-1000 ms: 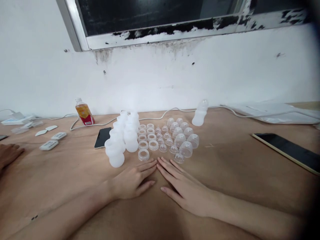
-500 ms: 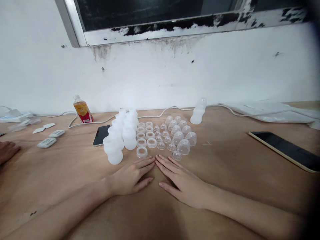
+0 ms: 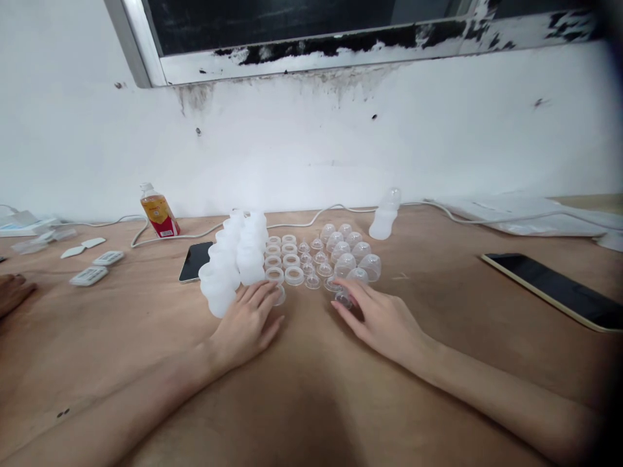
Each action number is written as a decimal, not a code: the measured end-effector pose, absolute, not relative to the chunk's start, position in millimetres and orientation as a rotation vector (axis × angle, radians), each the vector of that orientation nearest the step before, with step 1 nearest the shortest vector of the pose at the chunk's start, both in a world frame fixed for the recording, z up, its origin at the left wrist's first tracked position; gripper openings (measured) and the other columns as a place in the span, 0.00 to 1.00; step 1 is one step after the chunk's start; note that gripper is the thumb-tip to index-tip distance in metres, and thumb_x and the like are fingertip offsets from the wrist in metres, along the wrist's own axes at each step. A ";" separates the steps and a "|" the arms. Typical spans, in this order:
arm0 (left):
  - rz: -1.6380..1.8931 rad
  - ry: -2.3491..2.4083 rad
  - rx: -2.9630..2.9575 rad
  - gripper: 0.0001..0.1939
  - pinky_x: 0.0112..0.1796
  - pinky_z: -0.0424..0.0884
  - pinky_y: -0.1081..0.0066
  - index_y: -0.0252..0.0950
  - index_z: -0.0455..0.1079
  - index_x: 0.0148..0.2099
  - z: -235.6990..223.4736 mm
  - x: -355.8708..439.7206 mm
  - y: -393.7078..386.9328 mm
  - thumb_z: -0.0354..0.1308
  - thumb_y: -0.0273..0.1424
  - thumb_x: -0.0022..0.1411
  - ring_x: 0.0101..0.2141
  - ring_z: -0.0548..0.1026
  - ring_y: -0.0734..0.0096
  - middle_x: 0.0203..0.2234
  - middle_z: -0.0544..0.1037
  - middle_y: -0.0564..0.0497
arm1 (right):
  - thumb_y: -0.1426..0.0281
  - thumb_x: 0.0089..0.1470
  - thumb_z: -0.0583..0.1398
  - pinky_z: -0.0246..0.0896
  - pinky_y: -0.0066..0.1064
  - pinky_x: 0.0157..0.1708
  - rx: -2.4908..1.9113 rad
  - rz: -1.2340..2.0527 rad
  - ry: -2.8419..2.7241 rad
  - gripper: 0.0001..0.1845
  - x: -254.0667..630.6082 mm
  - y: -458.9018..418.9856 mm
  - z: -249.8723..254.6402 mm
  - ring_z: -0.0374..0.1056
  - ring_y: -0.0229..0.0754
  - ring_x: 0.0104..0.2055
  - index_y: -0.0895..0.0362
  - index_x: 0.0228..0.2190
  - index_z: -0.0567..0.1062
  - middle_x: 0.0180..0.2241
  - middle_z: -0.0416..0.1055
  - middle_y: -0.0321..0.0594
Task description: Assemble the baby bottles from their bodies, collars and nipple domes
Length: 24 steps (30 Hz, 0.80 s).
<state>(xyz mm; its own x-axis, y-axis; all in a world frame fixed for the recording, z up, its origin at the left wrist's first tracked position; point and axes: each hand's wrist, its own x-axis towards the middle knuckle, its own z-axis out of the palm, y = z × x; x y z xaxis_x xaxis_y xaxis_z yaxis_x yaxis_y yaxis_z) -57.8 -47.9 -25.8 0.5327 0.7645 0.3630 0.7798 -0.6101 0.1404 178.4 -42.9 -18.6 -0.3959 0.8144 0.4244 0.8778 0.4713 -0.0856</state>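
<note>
Rows of feeding bottle parts stand on the table: frosted white bottles (image 3: 221, 259), clear screw rings (image 3: 294, 275), small clear teats (image 3: 312, 281) and domed clear caps (image 3: 370, 266). My left hand (image 3: 246, 321) lies with spread fingers beside the front bottle, its fingertips partly covering the nearest ring (image 3: 279, 296). Over on the right, my right hand (image 3: 384, 318) has thumb and index finger apart around the nearest teat (image 3: 343, 299), which sits on the table. Whether the fingers touch the teat, I cannot tell. The front cap (image 3: 357, 275) is partly hidden behind that hand.
An assembled bottle (image 3: 384, 217) stands near the wall. Phones lie at left (image 3: 195, 261) and right (image 3: 555, 288). A drink bottle (image 3: 159, 211), a white cable (image 3: 311, 224) and a plastic bag (image 3: 525, 217) are at the back. Another person's hand (image 3: 14, 292) rests far left.
My hands have moved apart from fingertips nearly touching in the middle. The left has gone left to the front ring and bottle, the right to the front teat.
</note>
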 end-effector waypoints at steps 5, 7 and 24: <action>-0.629 -1.472 -2.716 0.19 0.46 0.59 0.55 0.34 0.61 0.50 -28.1 -58.1 -45.0 0.47 0.35 0.58 0.47 0.62 0.55 0.50 0.63 0.42 | 0.62 0.53 0.47 0.59 0.34 0.21 -1.613 -0.096 -2.314 0.17 181.2 -36.7 -20.8 0.68 0.46 0.25 0.59 0.41 0.63 0.28 0.72 0.42; -0.663 -1.463 -2.741 0.15 0.44 0.61 0.56 0.36 0.63 0.47 -27.8 -58.4 -44.4 0.47 0.35 0.58 0.46 0.63 0.56 0.50 0.63 0.43 | 0.63 0.53 0.48 0.59 0.33 0.21 -1.640 -0.057 -2.324 0.15 181.4 -34.9 -23.0 0.68 0.46 0.24 0.59 0.39 0.64 0.26 0.71 0.42; -2.286 -1.549 -2.704 0.17 0.43 0.68 0.68 0.37 0.60 0.46 -38.5 -27.5 -14.8 0.55 0.30 0.52 0.49 0.62 0.65 0.46 0.60 0.46 | 0.70 0.55 0.47 0.63 0.33 0.33 -0.965 0.251 -2.264 0.08 150.8 -25.5 -32.0 0.66 0.39 0.34 0.55 0.39 0.60 0.34 0.67 0.41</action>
<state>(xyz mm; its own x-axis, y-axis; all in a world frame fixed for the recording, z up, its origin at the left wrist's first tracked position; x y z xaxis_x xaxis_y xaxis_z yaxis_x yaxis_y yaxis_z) -27.5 -14.8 -38.5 0.1067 0.8821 0.4588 0.0992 -0.4686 0.8778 150.8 -25.5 -32.0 -0.5137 0.7002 0.4959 0.5747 0.7099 -0.4071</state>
